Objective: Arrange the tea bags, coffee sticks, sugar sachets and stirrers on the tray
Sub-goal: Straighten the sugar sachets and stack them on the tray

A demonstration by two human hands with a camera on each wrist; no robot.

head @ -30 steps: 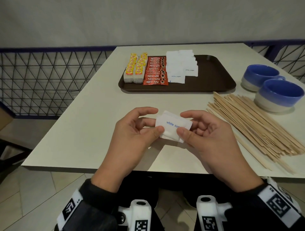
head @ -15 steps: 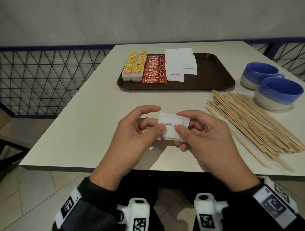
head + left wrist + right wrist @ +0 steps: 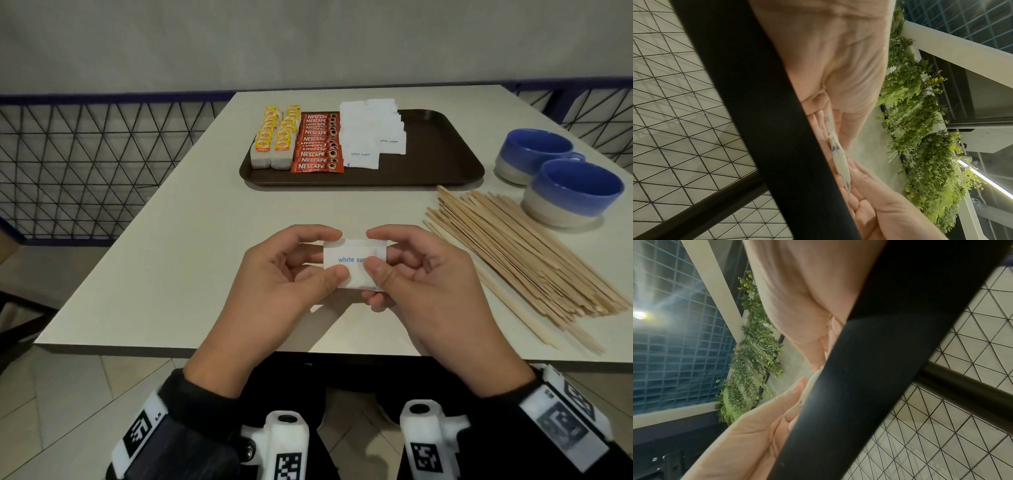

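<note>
Both hands pinch one small stack of white sugar sachets (image 3: pixel 354 263) above the near part of the table (image 3: pixel 191 246). The left hand (image 3: pixel 291 274) holds the stack's left end with thumb on top and fingers behind. The right hand (image 3: pixel 421 277) holds the right end the same way. How many sachets are in the stack I cannot tell; the top one shows blue words.

Far from the hands sits one brown tray (image 3: pixel 442 150). On its left part stand two rows of tea bags (image 3: pixel 275 138) with yellow tags. Just right of them lies one row of red coffee sticks (image 3: pixel 318 144), overlapping; about ten show. Right of those lie two rows of white sachets (image 3: pixel 371 130), too overlapped to count. The right part of the tray is bare.

Near the right hand, on the table, lies one big loose pile of wooden stirrers (image 3: pixel 520 253), too many to count. Beyond the pile stand two blue and white cups (image 3: pixel 568 192), touching or nearly so.

The head view shows the table top and all these things. The left wrist view looks up from below the table edge and shows the stack edge-on (image 3: pixel 839 162), thin, between the fingers of both hands. It also shows green plants (image 3: pixel 920 129) and a wire fence (image 3: pixel 674 113). The right wrist view shows both palms, with only a sliver of white beside the dark table edge.
</note>
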